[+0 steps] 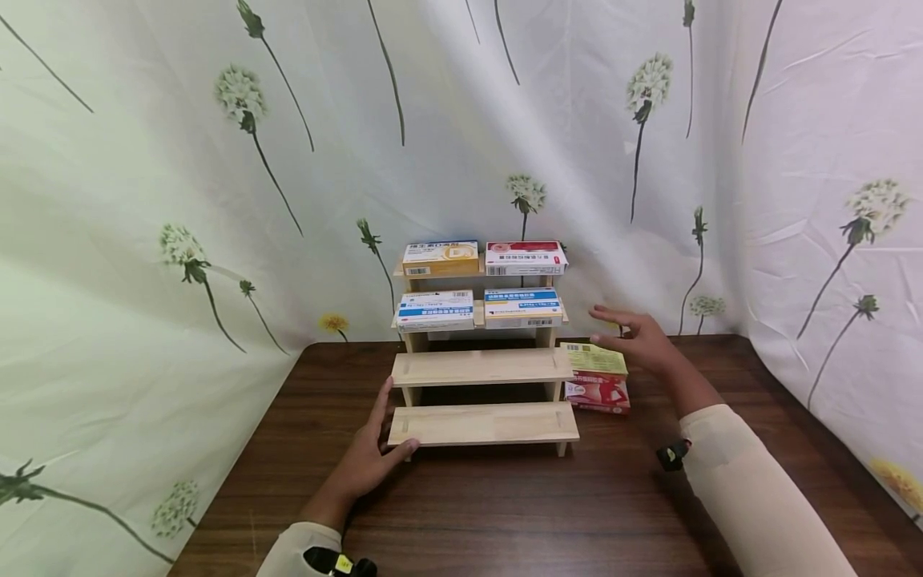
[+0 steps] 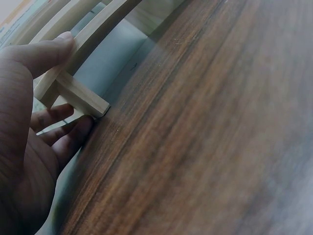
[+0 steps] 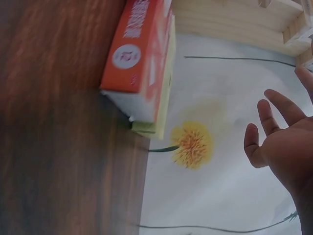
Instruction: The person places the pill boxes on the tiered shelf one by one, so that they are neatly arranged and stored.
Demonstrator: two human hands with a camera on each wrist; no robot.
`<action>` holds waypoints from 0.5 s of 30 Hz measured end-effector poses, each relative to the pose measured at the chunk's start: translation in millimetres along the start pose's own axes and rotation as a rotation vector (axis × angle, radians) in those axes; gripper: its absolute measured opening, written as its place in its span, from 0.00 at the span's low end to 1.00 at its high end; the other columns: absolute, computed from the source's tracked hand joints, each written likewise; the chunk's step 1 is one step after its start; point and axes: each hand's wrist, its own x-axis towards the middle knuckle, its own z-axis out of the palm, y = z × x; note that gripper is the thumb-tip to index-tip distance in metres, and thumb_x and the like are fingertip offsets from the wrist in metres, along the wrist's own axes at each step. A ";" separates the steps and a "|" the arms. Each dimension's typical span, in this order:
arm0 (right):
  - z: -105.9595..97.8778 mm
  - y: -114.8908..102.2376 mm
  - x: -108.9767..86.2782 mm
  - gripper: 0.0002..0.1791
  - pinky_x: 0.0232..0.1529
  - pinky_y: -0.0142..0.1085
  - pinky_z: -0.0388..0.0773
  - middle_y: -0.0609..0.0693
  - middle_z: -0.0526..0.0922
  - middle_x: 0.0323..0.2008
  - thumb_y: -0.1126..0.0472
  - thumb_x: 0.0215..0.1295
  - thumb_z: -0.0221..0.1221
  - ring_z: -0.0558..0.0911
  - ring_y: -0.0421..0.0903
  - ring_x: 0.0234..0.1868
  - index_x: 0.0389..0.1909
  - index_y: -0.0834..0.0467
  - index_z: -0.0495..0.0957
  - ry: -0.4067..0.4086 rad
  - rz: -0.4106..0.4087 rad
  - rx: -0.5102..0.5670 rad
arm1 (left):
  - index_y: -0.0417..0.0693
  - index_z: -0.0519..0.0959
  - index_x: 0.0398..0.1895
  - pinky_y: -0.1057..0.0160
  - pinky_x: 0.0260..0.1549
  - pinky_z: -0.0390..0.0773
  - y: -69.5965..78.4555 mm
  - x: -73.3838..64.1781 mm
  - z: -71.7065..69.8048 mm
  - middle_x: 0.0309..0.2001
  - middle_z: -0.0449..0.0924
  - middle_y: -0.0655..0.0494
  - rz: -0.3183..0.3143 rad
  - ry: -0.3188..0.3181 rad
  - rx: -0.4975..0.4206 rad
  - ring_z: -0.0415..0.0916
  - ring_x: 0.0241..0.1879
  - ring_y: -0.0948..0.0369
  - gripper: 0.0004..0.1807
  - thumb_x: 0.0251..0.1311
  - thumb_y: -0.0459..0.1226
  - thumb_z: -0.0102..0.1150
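A wooden tiered display rack [image 1: 485, 426] stands on the table with four steps. My left hand [image 1: 366, 463] grips its lower left corner. In the left wrist view, the thumb [image 2: 53, 53] lies on the bottom board and the other fingers come round beside the leg. My right hand [image 1: 638, 343] hovers right of the rack with spread fingers, holding nothing. Just below it are a yellow-green box [image 1: 594, 358] and a red medicine box [image 1: 597, 393], close against the rack's right side. The right wrist view shows the red box [image 3: 128, 54] in front of the yellow-green one.
On the top step sit a yellow-and-white box [image 1: 441, 258] and a red-and-white box [image 1: 525, 258]. Two blue-and-white boxes, left [image 1: 436, 311] and right [image 1: 522, 308], lie one step lower. Behind the brown table [image 1: 490, 513] hangs a dandelion-print cloth [image 1: 461, 96], which also covers both sides.
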 end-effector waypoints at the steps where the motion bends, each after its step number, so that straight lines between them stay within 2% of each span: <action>1: -0.6 2.3 -1.6 0.34 0.73 0.70 0.70 0.62 0.66 0.83 0.51 0.77 0.68 0.61 0.68 0.85 0.79 0.58 0.74 -0.002 0.006 -0.001 | 0.69 0.34 0.92 0.51 0.56 0.86 0.1 -0.1 -0.1 0.80 0.65 0.30 -0.002 0.000 -0.001 0.76 0.71 0.35 0.62 0.73 0.41 0.72; 9: -5.3 13.4 -17.7 0.36 0.68 0.67 0.77 0.65 0.72 0.79 0.48 0.77 0.69 0.75 0.73 0.75 0.80 0.56 0.73 -0.027 0.089 0.032 | 0.62 0.34 0.92 0.49 0.56 0.86 0.8 -0.1 -0.2 0.80 0.65 0.30 -0.007 0.001 -0.002 0.76 0.71 0.35 0.62 0.73 0.41 0.73; 15: -7.4 20.2 -27.8 0.36 0.74 0.69 0.70 0.63 0.73 0.79 0.51 0.76 0.70 0.71 0.72 0.79 0.80 0.59 0.73 -0.053 0.108 0.036 | 0.72 0.34 0.91 0.49 0.57 0.86 1.0 0.6 -0.7 0.81 0.65 0.31 -0.016 -0.001 -0.005 0.75 0.72 0.36 0.62 0.73 0.42 0.72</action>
